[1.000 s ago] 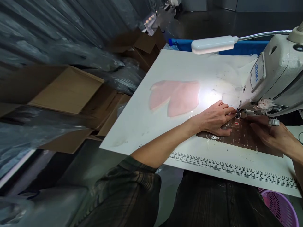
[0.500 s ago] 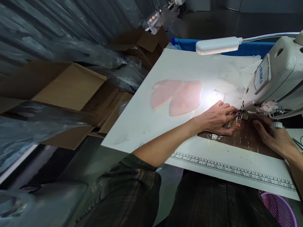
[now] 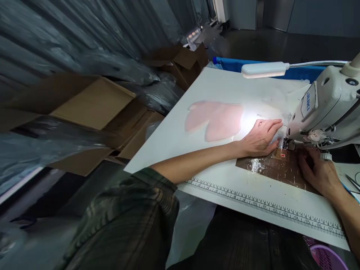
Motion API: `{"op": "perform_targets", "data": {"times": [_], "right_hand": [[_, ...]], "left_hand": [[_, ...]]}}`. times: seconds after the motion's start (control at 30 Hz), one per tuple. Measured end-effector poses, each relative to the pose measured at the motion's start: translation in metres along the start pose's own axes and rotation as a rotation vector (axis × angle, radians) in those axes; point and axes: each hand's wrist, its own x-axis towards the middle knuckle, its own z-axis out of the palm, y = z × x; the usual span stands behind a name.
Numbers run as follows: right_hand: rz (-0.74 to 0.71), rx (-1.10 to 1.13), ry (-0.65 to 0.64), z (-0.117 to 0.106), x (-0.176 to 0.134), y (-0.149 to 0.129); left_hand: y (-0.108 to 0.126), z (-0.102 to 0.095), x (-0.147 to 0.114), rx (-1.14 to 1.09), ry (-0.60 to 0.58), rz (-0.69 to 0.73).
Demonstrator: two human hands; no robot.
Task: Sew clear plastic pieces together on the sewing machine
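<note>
Apparently, brown plate (image 3: 273, 169): long axis parallels ruler (image 3: 255, 204).

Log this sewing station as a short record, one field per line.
Sewing machine: white, marked JUKI
Left hand: fingers extended, left of the presser foot
Right hand: fingers curled, at the brown sheet; any grip unclear
Pink material: flat on the white table
Ruler scale: along the table's near edge
Lamp: white, on a flexible neck
Basket: purple, lower right

Blue "JUKI" lettering (image 3: 308, 102) marks the sewing machine (image 3: 332, 112), while the table (image 3: 168, 146)'s ruler scale (image 3: 270, 207) bears numbers including 10, 13 and 14.
</note>
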Motion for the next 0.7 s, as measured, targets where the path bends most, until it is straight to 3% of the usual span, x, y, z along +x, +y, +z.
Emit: {"op": "perform_targets", "data": {"times": [0.23,0.33,0.4,0.47,0.6,0.7], "right_hand": [[0.050,-0.004,0.027,0.008,-0.002,0.003],[0.084,0.031,0.011,0.006,-0.001,0.003],[0.106,0.071,0.001,0.003,0.001,0.003],[0.145,0.122,-0.013,-0.001,0.004,0.003],[0.338,0.274,-0.044,-0.009,0.010,0.006],[0.443,0.428,-0.070,-0.015,0.015,0.005]], "left_hand": [[-0.039,-0.030,0.075,-0.071,-0.262,-0.117],[-0.049,-0.025,0.091,0.083,-0.240,-0.217],[-0.047,-0.019,0.089,0.195,-0.139,-0.256],[-0.042,-0.013,0.078,0.208,-0.084,-0.189],[-0.032,-0.007,0.045,0.060,-0.198,0.214],[-0.029,-0.003,0.021,0.001,-0.192,0.250]]}}
